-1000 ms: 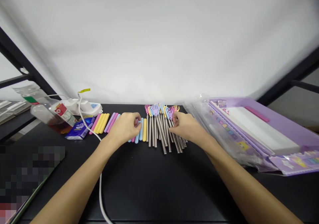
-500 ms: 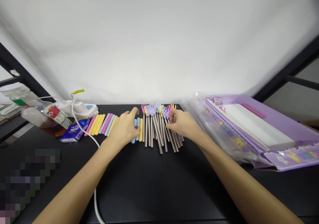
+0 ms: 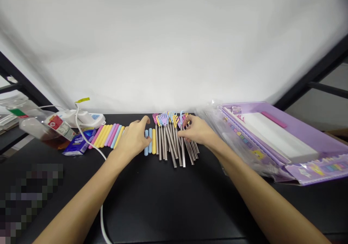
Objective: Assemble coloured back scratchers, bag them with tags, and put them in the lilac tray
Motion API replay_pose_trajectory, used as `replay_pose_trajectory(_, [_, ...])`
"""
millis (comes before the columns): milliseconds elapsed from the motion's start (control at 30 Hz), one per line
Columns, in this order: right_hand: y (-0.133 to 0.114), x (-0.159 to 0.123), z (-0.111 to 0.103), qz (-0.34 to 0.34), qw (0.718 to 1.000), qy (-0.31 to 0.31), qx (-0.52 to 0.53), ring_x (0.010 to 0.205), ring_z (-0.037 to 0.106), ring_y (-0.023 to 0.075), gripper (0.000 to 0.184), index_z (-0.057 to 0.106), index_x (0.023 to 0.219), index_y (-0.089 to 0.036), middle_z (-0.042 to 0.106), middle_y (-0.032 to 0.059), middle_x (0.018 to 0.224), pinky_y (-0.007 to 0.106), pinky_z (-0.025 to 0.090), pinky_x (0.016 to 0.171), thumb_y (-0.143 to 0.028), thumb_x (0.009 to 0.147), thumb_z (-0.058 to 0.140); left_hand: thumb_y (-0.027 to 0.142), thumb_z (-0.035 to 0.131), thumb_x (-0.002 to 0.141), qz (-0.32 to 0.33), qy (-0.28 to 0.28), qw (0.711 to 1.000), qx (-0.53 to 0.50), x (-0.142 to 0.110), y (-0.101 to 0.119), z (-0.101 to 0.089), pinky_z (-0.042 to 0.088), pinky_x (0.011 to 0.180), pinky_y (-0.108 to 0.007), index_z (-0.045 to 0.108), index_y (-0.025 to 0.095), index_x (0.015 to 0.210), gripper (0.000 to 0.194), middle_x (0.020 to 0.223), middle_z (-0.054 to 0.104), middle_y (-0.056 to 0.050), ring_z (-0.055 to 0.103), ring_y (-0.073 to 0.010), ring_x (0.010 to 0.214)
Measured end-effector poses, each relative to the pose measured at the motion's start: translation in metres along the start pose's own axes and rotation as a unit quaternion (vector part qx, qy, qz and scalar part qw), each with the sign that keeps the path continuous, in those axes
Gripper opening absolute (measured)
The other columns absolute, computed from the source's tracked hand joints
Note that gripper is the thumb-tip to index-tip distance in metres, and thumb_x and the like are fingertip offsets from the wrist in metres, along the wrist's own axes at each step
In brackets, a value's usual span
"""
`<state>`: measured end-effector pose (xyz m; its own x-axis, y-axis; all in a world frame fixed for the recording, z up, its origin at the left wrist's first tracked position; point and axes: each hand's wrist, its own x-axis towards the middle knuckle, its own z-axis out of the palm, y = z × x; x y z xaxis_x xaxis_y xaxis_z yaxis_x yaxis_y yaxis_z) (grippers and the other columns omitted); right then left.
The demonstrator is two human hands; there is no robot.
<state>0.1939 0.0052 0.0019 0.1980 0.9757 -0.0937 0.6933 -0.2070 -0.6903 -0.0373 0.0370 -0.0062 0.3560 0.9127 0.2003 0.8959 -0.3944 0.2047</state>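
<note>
A row of back scratchers (image 3: 164, 139) with metal rods and small pink, yellow, blue and purple claw heads lies on the black table, heads toward the wall. Over its right part, my right hand (image 3: 197, 130) is closed in a pinch on one back scratcher (image 3: 183, 153), its blue head turned edge-on. My left hand (image 3: 133, 137) is open, thumb and fingers curved apart, above a row of pastel sticks. Blue sticks (image 3: 146, 142) and a yellow stick (image 3: 153, 141) show right of it; more sticks (image 3: 107, 135) show left of it, and some are covered by the hand.
At right stands a purple box (image 3: 301, 128) with a white block (image 3: 280, 135) and clear plastic wrap (image 3: 239, 153) beside it. Left are a bottle (image 3: 40, 128) of dark liquid, a blue packet (image 3: 78, 142), a power strip (image 3: 89, 119) and a white cable (image 3: 102, 215).
My right hand has shifted slightly left and now grips a blue-headed back scratcher, lifted or turned from the row. My left hand stays nearly in place; the view has moved slightly.
</note>
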Motion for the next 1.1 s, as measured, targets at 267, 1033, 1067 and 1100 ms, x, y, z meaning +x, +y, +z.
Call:
replay_pose_trajectory(267, [0.001, -0.007, -0.012, 0.021, 0.992, 0.002, 0.122, 0.048, 0.062, 0.0163, 0.032, 0.05, 0.085, -0.021, 0.065, 0.0002, 0.053, 0.023, 0.043, 0.045, -0.013, 0.062, 0.071, 0.007, 0.062, 0.071, -0.023, -0.073, 0.995, 0.061, 0.002, 0.018, -0.012, 0.049, 0.073, -0.038, 0.054, 0.018, 0.125, 0.055, 0.096, 0.067, -0.011, 0.068, -0.032, 0.091])
replay_pose_trajectory(1033, [0.042, -0.033, -0.049, -0.074, 0.821, 0.02, 0.566, 0.069, 0.069, 0.0132, 0.022, 0.068, 0.075, -0.02, 0.072, 0.0039, 0.079, 0.022, 0.059, 0.069, -0.037, 0.088, 0.068, 0.027, 0.049, 0.102, 0.234, 0.053, 0.929, -0.281, -0.014, 0.051, 0.007, 0.053, 0.094, -0.036, 0.064, 0.023, 0.131, 0.033, 0.119, 0.073, -0.005, 0.069, -0.0195, 0.105])
replay_pose_trajectory(1067, [0.041, -0.034, -0.049, -0.084, 0.821, 0.025, 0.565, 0.07, 0.069, 0.0132, 0.022, 0.068, 0.076, -0.02, 0.072, 0.004, 0.08, 0.022, 0.059, 0.07, -0.037, 0.088, 0.068, 0.027, 0.049, 0.102, 0.235, 0.049, 0.929, -0.281, -0.015, 0.05, 0.006, 0.053, 0.093, -0.035, 0.064, 0.023, 0.131, 0.033, 0.119, 0.073, -0.005, 0.069, -0.0193, 0.104])
replay_pose_trajectory(1100, [0.039, -0.035, -0.048, -0.091, 0.82, 0.032, 0.564, 0.071, 0.069, 0.0132, 0.022, 0.067, 0.076, -0.02, 0.072, 0.0041, 0.08, 0.022, 0.059, 0.07, -0.038, 0.088, 0.069, 0.028, 0.05, 0.102, 0.234, 0.047, 0.929, -0.282, -0.016, 0.05, 0.006, 0.054, 0.091, -0.034, 0.064, 0.023, 0.131, 0.033, 0.12, 0.073, -0.004, 0.069, -0.0191, 0.104])
